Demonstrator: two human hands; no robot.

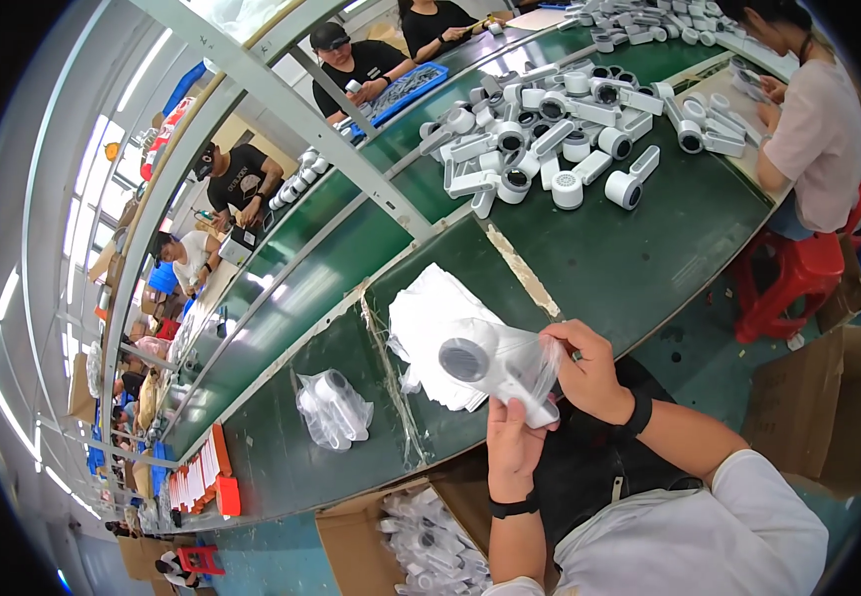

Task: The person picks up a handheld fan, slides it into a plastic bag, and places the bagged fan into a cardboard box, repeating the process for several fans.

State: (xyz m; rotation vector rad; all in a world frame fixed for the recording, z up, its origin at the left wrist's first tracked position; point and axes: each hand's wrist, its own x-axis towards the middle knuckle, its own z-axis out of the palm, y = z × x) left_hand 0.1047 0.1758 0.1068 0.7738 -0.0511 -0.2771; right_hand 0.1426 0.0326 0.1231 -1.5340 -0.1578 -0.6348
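In my left hand (516,447) is the handle end of a white handheld device with a round, dark-faced head (466,360), which looks like a small handheld fan. A clear plastic bag (542,360) lies around at least part of it. The fingers of my right hand (591,372) pinch the bag's edge beside the handle. Just beyond and beneath the device, a stack of thin white sheets or bags (438,303) rests on the green worktable (291,477). Left of the stack sits a bagged device (335,407) of the same kind.
A large heap of unbagged devices (550,129) covers the far table. Below the table's near edge stands a carton (351,541) full of bagged devices. A metal frame (301,119) rises at left. On the right, a person (818,129) sits on a red stool (793,283).
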